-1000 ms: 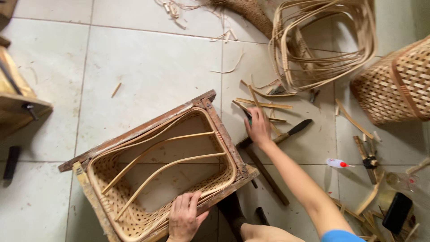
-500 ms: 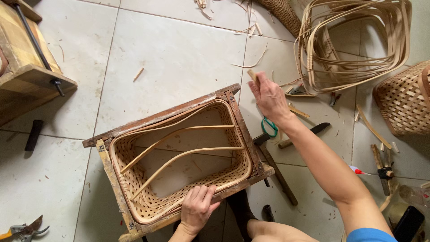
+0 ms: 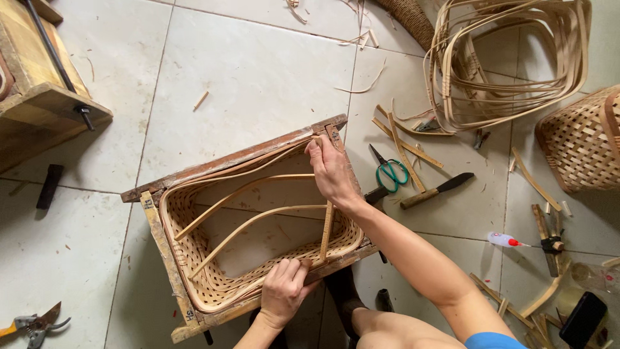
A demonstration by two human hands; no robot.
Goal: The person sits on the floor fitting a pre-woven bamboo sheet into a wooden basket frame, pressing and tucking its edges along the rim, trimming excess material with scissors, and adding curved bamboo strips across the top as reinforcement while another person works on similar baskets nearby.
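gripping near rim of woven basket (image 3: 194, 284) w/ left hand (image 3: 284, 294) fingers, right hand (image 3: 332, 171) fingers pinching bamboo strip (image 3: 271, 176) at far corner

small white glue tube (image 3: 506, 240) with red cap, lying on floor tiles at 4 o'clock, black phone (image 3: 583, 319) with dark screen at 5 o'clock near bottom right corner, small pale labels (image 3: 148, 203) on wooden frame's left corners, 8 o'clock

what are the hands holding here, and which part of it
Both hands grip the woven basket sitting in its wooden frame. The left hand pinches the near rim; the right hand presses the far right corner, by an upright bamboo strip.
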